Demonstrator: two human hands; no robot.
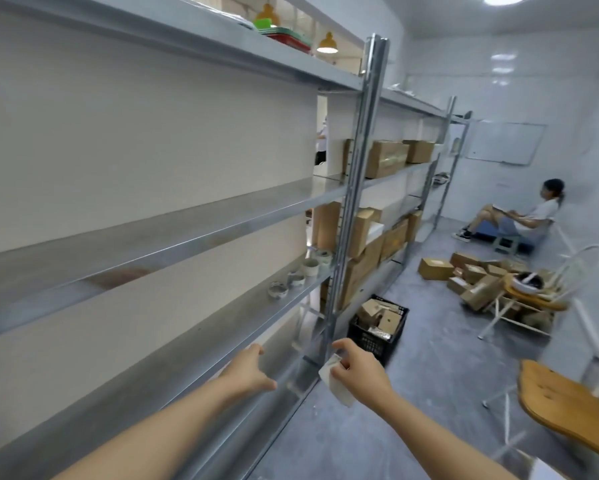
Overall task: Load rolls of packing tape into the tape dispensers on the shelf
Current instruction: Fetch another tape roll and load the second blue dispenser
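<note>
Shelving unit (152, 237): grey metal, several tiers, fills the left half of the view and runs along the wall toward the far end.

Left hand (249, 370): reaches forward over the front lip of the lowest visible tier. Fingers straight, released, holding nothing. Contact with the metal not determinable.

Stacked trays (280, 32): green and red, on the top tier.

Tape rolls (295, 278): four in a row on the tier above the left hand, well ahead of it, just left of the steel upright (360, 188). Lying flat, close beside one another. Details blurred.

Pale object (339, 388): flat, whitish, pinched between thumb and fingertips of the right hand (360, 370). Type not determinable because of blur. Held in the air just right of the shelf's front edge, level with the left hand.

Black crate (377, 329): on the floor beside the upright, filled with cardboard pieces.

Cardboard boxes (384, 159): on the tiers of the next bay, beyond the upright.

Loose boxes (464, 275): piled on the floor toward the far wall.

Whiteboard (502, 143): mounted on the far wall.

Seated person (520, 216): low against the far wall, legs raised.

White-framed chair (533, 296): next to the floor pile.

Wooden chair seat (568, 410): at the right edge, nearest the camera.
</note>
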